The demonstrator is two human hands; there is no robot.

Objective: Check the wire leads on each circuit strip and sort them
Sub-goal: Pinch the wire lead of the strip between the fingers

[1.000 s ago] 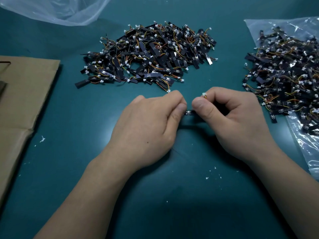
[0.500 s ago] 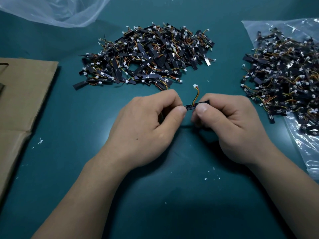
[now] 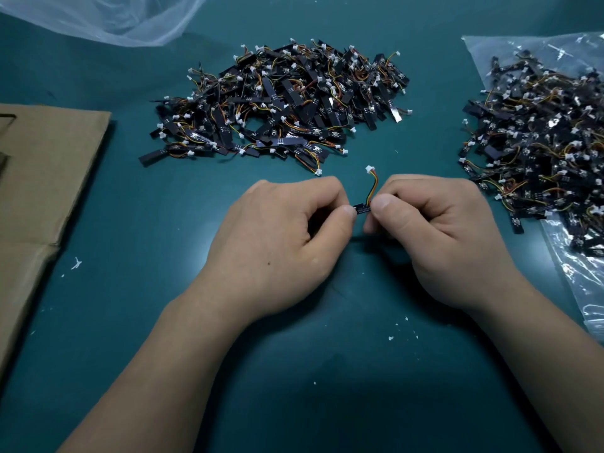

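Head view: both hands, left and right, pinch one circuit strip; hard bending risks snapping wire leads.

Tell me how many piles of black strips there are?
2. One pile lies at the middle back; the other pile sits on a plastic bag at right, partly out of view.
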